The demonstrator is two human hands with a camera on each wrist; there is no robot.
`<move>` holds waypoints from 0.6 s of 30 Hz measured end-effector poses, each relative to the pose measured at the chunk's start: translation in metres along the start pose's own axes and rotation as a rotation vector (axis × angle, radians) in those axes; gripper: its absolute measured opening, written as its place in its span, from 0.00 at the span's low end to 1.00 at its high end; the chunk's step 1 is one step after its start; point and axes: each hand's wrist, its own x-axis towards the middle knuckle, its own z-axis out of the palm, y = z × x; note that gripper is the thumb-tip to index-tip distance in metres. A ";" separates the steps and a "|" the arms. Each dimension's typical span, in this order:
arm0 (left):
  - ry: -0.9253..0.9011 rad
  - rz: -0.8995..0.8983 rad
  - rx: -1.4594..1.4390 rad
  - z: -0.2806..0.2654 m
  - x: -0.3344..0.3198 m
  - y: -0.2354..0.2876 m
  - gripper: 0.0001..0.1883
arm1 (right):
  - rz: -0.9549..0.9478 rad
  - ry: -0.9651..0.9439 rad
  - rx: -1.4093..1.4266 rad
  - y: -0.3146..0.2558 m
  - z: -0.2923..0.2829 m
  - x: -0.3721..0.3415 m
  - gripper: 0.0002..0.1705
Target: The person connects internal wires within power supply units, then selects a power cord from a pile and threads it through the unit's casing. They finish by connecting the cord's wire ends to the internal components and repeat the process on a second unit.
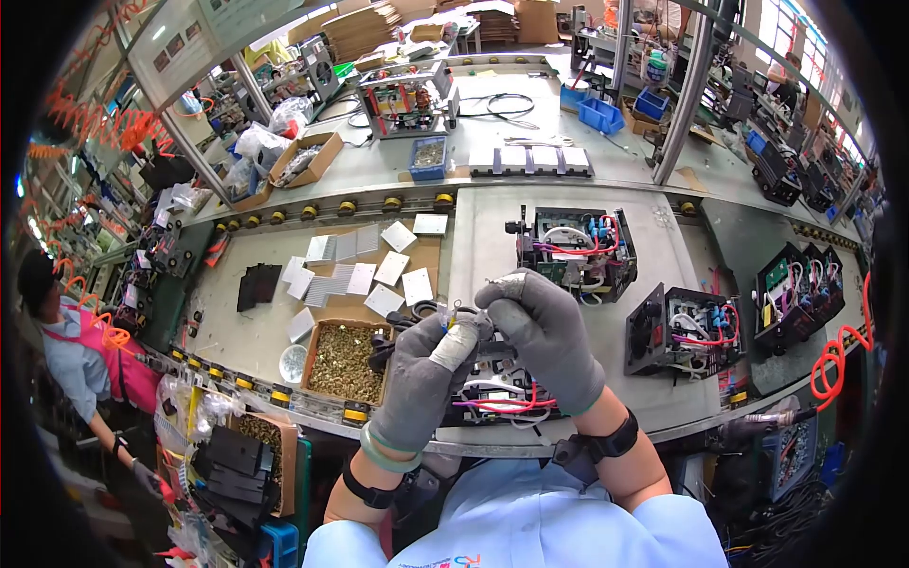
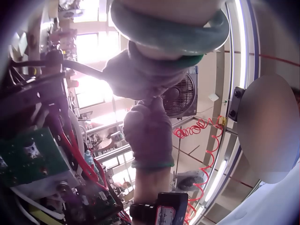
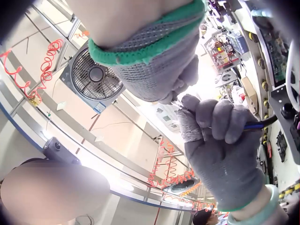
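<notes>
Both hands wear grey knit gloves and meet at the fingertips, raised over the bench edge. My left hand [image 1: 421, 369] curls round a black cable [image 2: 84, 69], which shows a blue stretch [image 3: 255, 125] beside the fingers in the right wrist view. My right hand [image 1: 554, 341] has its thumb and fingers pinched together at the cable's end, against the left fingertips; the fingers mostly hide the small end piece. Below the hands sits an open-frame electronic unit [image 1: 507, 402] with red and white wires, partly covered by them.
More open units [image 1: 578, 246] stand behind and on the right [image 1: 686, 331]. At left, a box of small brass-coloured parts [image 1: 346, 364] sits near white-faced heatsink blocks [image 1: 388, 268]. A red coiled hose [image 1: 833, 364] hangs at right. Another person [image 1: 80, 331] works at far left.
</notes>
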 end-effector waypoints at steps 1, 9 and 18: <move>0.002 0.000 0.003 0.003 0.000 0.001 0.08 | -0.035 0.011 -0.032 0.002 0.000 0.000 0.07; 0.161 0.320 0.398 0.014 0.003 -0.010 0.04 | -0.096 0.044 -0.134 -0.004 -0.002 0.003 0.05; 0.022 0.289 0.368 0.018 0.003 0.001 0.10 | -0.107 0.056 -0.142 -0.009 0.002 0.003 0.04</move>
